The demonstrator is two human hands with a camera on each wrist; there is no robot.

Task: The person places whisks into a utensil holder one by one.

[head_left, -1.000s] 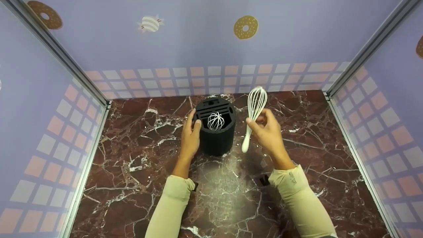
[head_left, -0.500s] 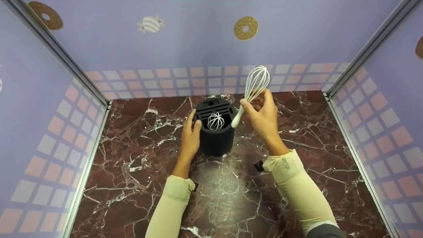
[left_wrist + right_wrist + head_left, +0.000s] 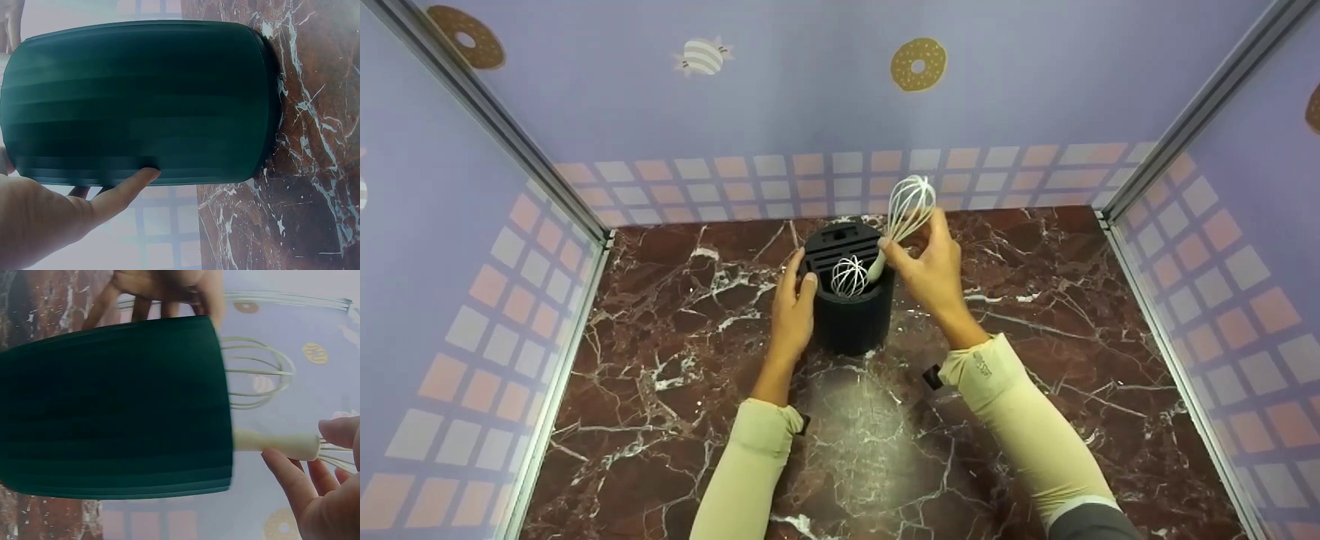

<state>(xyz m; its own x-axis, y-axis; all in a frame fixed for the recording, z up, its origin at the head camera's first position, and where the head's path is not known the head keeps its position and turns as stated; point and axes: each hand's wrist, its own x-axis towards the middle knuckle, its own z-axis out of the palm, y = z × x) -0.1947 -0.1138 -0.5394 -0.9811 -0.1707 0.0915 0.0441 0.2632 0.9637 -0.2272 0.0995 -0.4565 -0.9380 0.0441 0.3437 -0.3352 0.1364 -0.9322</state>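
Note:
A black ribbed utensil holder [image 3: 851, 319] stands upright on the marble top, with a small wire whisk [image 3: 849, 275] sticking out of it. My left hand [image 3: 799, 283] grips the holder's left side, thumb by the rim. My right hand [image 3: 901, 251] pinches a white whisk [image 3: 910, 204] by its handle. The handle's lower end dips into the holder's right opening and the wire head points up and back. The left wrist view shows the holder [image 3: 140, 101] with my thumb [image 3: 121, 191] against it. The right wrist view has the white handle [image 3: 275, 443] entering the holder [image 3: 112, 405].
The dark red marble table [image 3: 675, 390] is boxed in by lilac walls on the left, back and right, with metal corner posts [image 3: 1177, 127]. Bare marble lies in front of the holder and on both sides of it.
My right hand carried the white whisk up and to the left, from beside the holder to over it, and lowered the handle tip into the opening. My left hand stayed on the holder.

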